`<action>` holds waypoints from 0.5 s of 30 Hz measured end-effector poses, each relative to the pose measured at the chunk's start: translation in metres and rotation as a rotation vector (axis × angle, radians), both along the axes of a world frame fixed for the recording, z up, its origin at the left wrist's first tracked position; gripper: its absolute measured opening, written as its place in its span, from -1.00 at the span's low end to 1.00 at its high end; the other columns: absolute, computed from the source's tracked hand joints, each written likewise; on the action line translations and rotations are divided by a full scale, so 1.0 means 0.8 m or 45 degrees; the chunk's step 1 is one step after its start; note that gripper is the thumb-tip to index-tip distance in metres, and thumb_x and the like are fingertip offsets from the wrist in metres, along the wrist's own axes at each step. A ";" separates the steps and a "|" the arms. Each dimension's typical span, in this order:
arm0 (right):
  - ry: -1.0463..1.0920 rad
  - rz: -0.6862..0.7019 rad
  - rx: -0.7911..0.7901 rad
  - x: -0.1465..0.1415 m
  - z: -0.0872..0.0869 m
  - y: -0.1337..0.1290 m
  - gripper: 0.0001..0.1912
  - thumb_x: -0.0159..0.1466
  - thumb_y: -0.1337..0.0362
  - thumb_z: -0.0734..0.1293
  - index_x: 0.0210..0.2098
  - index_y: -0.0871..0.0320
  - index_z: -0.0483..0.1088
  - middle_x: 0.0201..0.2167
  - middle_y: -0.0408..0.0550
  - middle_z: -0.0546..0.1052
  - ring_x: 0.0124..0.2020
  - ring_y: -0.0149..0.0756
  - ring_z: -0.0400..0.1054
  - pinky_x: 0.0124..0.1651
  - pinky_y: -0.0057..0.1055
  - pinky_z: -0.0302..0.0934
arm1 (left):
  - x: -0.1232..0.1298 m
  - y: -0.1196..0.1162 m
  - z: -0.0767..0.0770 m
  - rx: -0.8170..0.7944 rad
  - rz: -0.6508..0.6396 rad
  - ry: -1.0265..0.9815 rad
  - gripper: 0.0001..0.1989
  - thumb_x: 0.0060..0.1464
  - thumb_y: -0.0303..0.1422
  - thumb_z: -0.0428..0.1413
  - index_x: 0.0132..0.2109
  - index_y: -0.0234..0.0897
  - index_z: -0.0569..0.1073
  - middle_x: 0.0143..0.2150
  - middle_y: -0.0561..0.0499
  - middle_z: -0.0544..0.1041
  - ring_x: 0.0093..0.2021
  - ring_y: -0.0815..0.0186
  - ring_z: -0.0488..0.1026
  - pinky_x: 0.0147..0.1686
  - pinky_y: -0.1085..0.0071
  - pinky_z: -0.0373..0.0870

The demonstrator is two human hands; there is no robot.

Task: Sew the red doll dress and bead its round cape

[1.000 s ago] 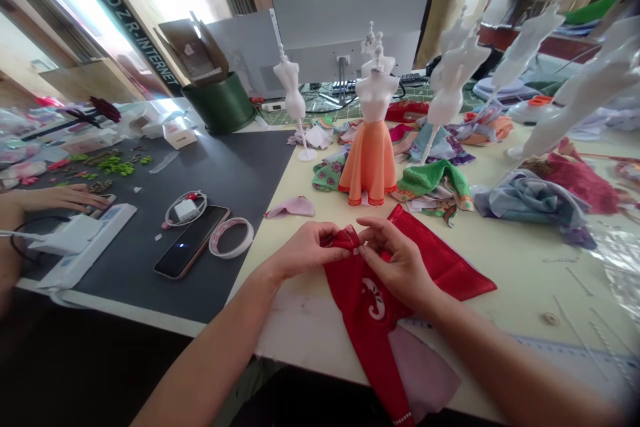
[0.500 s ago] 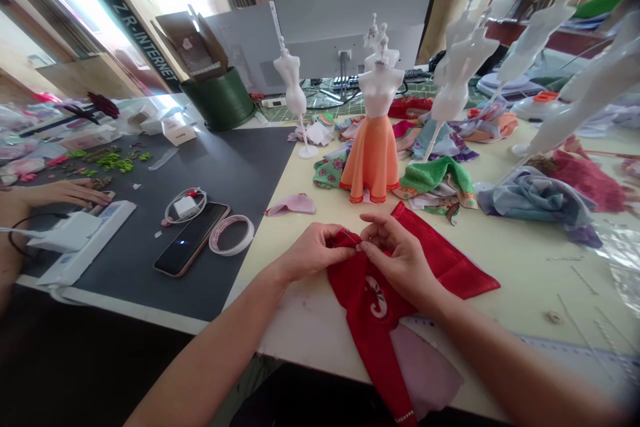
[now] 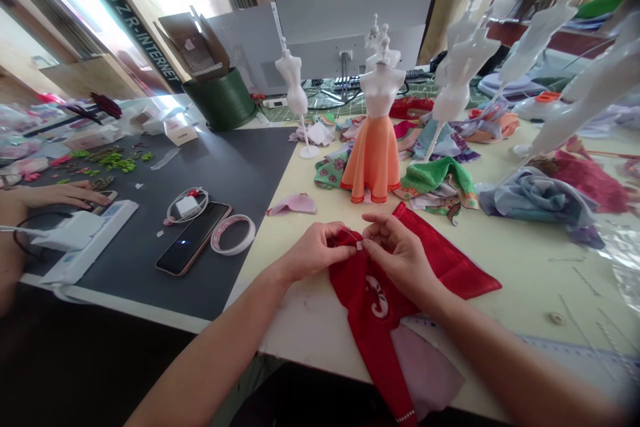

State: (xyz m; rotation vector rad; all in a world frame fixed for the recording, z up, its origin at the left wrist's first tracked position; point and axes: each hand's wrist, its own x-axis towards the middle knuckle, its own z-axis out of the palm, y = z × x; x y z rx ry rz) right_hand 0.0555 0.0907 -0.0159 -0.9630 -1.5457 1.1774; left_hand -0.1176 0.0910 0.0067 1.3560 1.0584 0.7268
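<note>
A small red doll garment (image 3: pixel 367 333) with a white curled motif and a light trim at one sleeve end lies at the table's front edge. My left hand (image 3: pixel 315 250) pinches its upper end between thumb and fingers. Close beside it, my right hand (image 3: pixel 400 253) is closed in a pinch at the same spot. A thin needle (image 3: pixel 352 235) runs across the red cloth to the right fingertips. One tiny white piece (image 3: pixel 359 245) shows between both thumbs; its kind is unclear. Flat red fabric (image 3: pixel 460 267) lies beyond my right hand, and pink cloth (image 3: pixel 425 363) beneath the garment.
Behind my hands stands a white doll mannequin (image 3: pixel 383 90) in an orange skirt (image 3: pixel 373 160), among cloth scraps and more mannequins. At left are a phone (image 3: pixel 193 240), a tape roll (image 3: pixel 233 235), a power strip (image 3: pixel 93 247) and another person's hand (image 3: pixel 65 195). A ruler (image 3: pixel 565 347) lies at right.
The hands keep their pinch at the garment's end with barely any movement. The tiny white piece shows slightly more clearly, and the whole view has shifted a little.
</note>
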 end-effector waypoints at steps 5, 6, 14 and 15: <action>-0.255 -0.150 0.372 0.009 0.002 0.000 -0.82 0.23 0.37 0.23 -0.15 0.11 0.31 -0.33 -0.06 0.42 -0.33 -0.32 0.35 -0.28 -0.37 0.28 | -0.002 0.001 0.001 -0.129 0.090 -0.109 -0.86 -0.03 -0.36 0.19 -0.30 -0.33 0.46 -0.36 0.04 0.50 -0.35 0.39 0.42 -0.34 0.47 0.31; -0.339 -0.157 0.516 0.011 0.003 -0.001 -0.83 0.23 0.39 0.22 -0.19 0.11 0.33 -0.32 -0.05 0.42 -0.31 -0.31 0.34 -0.27 -0.36 0.27 | -0.003 0.001 0.002 -0.128 0.100 -0.113 -0.87 -0.03 -0.36 0.19 -0.31 -0.33 0.47 -0.37 0.04 0.50 -0.35 0.40 0.42 -0.34 0.48 0.30; -0.706 -0.060 1.029 0.013 0.003 -0.001 -0.83 0.24 0.43 0.22 -0.21 0.16 0.39 -0.32 0.02 0.43 -0.31 -0.23 0.29 -0.27 -0.27 0.22 | -0.002 0.001 0.005 -0.134 0.109 -0.137 -0.84 -0.08 -0.34 0.23 -0.35 -0.35 0.48 -0.39 0.05 0.48 -0.35 0.40 0.37 -0.33 0.49 0.25; -0.707 -0.053 1.030 0.013 0.003 -0.001 -0.83 0.24 0.43 0.22 -0.22 0.18 0.39 -0.33 0.02 0.44 -0.32 -0.24 0.28 -0.28 -0.28 0.22 | -0.003 0.001 0.004 -0.142 0.108 -0.139 -0.84 -0.08 -0.33 0.23 -0.35 -0.35 0.47 -0.39 0.05 0.48 -0.35 0.41 0.37 -0.33 0.49 0.25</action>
